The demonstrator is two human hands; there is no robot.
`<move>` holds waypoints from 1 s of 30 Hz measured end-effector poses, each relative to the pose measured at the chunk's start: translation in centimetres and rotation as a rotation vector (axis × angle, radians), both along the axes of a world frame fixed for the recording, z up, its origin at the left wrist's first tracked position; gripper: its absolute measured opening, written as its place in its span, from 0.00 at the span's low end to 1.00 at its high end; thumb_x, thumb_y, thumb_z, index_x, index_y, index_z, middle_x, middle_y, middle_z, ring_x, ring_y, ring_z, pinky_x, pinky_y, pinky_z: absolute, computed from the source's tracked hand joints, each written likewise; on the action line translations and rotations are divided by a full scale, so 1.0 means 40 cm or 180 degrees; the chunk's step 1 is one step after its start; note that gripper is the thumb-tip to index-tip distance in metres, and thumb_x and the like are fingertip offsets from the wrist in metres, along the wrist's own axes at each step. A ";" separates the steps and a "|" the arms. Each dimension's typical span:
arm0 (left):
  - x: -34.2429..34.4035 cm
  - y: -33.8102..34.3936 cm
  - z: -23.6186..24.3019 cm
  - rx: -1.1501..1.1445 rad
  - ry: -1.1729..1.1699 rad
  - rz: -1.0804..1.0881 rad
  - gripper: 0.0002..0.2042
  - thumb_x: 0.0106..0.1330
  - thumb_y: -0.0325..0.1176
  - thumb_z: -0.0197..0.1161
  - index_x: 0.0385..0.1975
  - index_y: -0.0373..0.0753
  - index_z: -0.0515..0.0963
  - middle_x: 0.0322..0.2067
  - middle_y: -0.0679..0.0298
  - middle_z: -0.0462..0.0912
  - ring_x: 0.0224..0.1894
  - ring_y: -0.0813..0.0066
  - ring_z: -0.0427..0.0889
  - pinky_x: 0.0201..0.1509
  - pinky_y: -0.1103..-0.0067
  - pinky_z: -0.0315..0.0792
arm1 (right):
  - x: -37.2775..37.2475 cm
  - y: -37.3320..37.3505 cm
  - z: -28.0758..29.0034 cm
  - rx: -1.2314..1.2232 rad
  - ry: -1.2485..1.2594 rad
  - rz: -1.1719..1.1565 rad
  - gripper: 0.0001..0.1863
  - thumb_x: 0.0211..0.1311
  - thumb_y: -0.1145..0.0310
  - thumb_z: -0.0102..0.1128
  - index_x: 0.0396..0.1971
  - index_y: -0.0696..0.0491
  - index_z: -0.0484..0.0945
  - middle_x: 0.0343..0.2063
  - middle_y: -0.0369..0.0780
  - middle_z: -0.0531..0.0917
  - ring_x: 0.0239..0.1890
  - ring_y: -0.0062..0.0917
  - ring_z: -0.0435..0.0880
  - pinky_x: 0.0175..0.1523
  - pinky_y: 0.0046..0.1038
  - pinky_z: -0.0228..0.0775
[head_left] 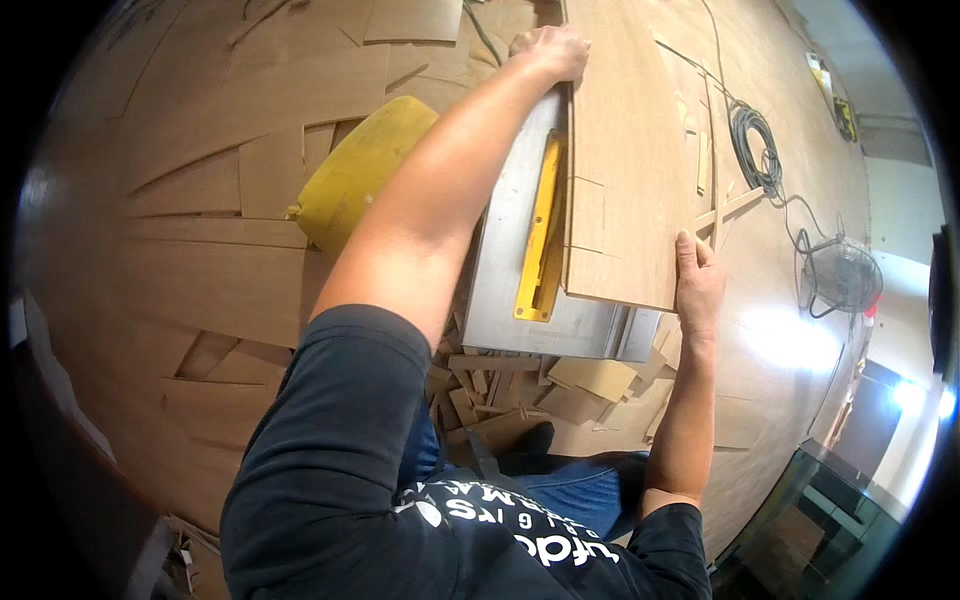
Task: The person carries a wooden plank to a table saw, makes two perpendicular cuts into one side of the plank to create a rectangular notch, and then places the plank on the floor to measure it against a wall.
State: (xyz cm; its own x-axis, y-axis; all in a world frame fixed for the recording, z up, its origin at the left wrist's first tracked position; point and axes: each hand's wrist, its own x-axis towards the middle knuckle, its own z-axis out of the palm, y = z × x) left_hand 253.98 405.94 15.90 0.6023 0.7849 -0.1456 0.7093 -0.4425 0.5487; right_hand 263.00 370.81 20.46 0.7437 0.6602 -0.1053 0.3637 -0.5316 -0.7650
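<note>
A long wooden board (630,150) lies over the right part of a grey metal table saw (500,260). Two short dark lines mark its near left portion. My left hand (552,54) is closed at the board's far left edge, its fingertips hidden. Around the near right edge my right hand (699,285) is closed, thumb on top and the other fingers out of sight. Left of the board shows the saw's yellow insert plate (541,235) with a slot; I cannot make out a blade.
A yellow sheet-like piece (365,165) is left of the saw. Wood offcuts (595,380) litter the floor before my knees. At the right are a coiled cable (755,148) and a round wire-caged fan (843,275). Flat wooden planks (215,265) spread across the left.
</note>
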 end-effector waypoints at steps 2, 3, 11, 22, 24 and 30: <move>-0.013 0.029 -0.007 -0.0020 0.0057 -0.0038 0.24 0.78 0.53 0.48 0.59 0.43 0.78 0.55 0.51 0.84 0.61 0.51 0.80 0.62 0.55 0.72 | -0.019 0.020 -0.003 0.0215 0.0109 0.0080 0.29 0.73 0.48 0.62 0.46 0.66 0.83 0.32 0.41 0.88 0.34 0.20 0.82 0.42 0.25 0.75; -0.006 0.047 -0.015 -0.0044 0.0022 -0.0025 0.24 0.78 0.53 0.48 0.59 0.43 0.78 0.56 0.51 0.83 0.61 0.51 0.80 0.62 0.55 0.72 | -0.018 0.024 -0.007 0.0140 -0.0008 0.0113 0.29 0.73 0.48 0.61 0.46 0.66 0.83 0.32 0.41 0.88 0.34 0.20 0.81 0.41 0.25 0.75; 0.009 0.098 -0.137 -0.0347 -0.1606 -0.0458 0.23 0.73 0.48 0.57 0.62 0.43 0.75 0.53 0.48 0.83 0.53 0.60 0.82 0.60 0.64 0.75 | -0.050 0.039 -0.044 -0.0101 -0.0407 0.0114 0.27 0.72 0.47 0.61 0.41 0.62 0.84 0.26 0.44 0.85 0.29 0.25 0.80 0.38 0.29 0.73; -0.035 0.123 -0.071 0.0180 -0.0715 -0.0711 0.17 0.76 0.39 0.51 0.53 0.35 0.79 0.45 0.52 0.86 0.45 0.60 0.83 0.50 0.66 0.76 | -0.091 0.076 0.016 -0.0481 -0.0828 0.0080 0.26 0.69 0.45 0.61 0.38 0.58 0.85 0.27 0.52 0.85 0.31 0.46 0.86 0.39 0.41 0.75; -0.054 0.125 -0.077 0.0165 -0.0719 -0.0599 0.18 0.76 0.40 0.51 0.54 0.35 0.79 0.46 0.52 0.86 0.47 0.60 0.82 0.52 0.66 0.76 | -0.080 0.077 0.022 -0.0432 -0.1444 0.0601 0.25 0.70 0.46 0.58 0.42 0.55 0.85 0.26 0.51 0.86 0.32 0.47 0.86 0.40 0.43 0.77; -0.144 0.128 -0.041 -0.0055 -0.0583 -0.0102 0.20 0.77 0.44 0.51 0.55 0.35 0.79 0.51 0.53 0.84 0.53 0.59 0.81 0.57 0.65 0.74 | -0.135 0.131 0.083 -0.0861 -0.1824 0.1403 0.10 0.65 0.68 0.59 0.44 0.53 0.80 0.43 0.54 0.84 0.46 0.45 0.85 0.51 0.38 0.79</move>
State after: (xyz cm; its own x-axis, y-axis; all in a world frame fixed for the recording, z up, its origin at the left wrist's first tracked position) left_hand 248.24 411.05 14.27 0.6447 0.7632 -0.0444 0.5824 -0.4527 0.6752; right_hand 257.60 376.07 23.79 0.4050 0.9142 0.0172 0.8853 -0.3873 -0.2574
